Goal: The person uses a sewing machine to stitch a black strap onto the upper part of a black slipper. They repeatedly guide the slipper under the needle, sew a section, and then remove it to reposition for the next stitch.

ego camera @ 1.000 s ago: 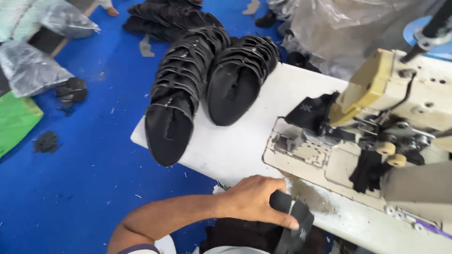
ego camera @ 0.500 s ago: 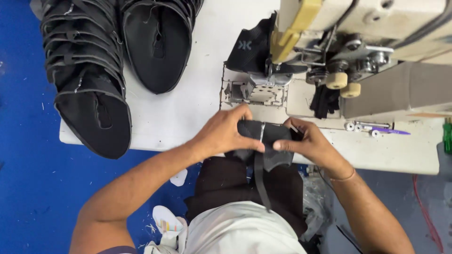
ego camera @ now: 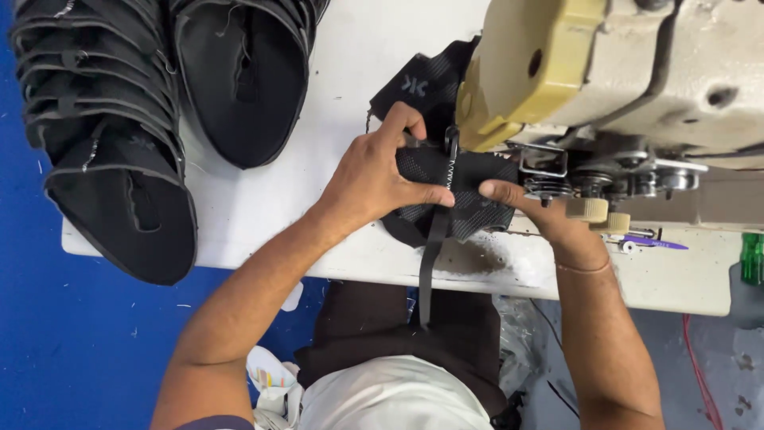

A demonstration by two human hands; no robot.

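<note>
My left hand (ego camera: pixel 374 179) presses and pinches a black mesh shoe upper (ego camera: pixel 465 203) flat on the white sewing table (ego camera: pixel 263 231), just left of the machine's needle area. My right hand (ego camera: pixel 529 209) holds the same piece from the right, fingers under the cream and yellow sewing machine head (ego camera: pixel 605 76). A black strap (ego camera: pixel 434 247) with a white zigzag stitch runs down the piece and hangs off the table's front edge over my lap. Another black piece (ego camera: pixel 422 84) lies behind the machine's presser area.
Two stacks of black shoe uppers (ego camera: pixel 107 135) (ego camera: pixel 243 76) lie on the table's left part. A purple tool (ego camera: pixel 652 243) lies at the right of the table, a green object (ego camera: pixel 752 259) past its right edge. Blue floor (ego camera: pixel 72 342) lies below at the left.
Both hands have carried the black upper from the table's front edge up to the machine's needle area. The view has closed in on the machine.
</note>
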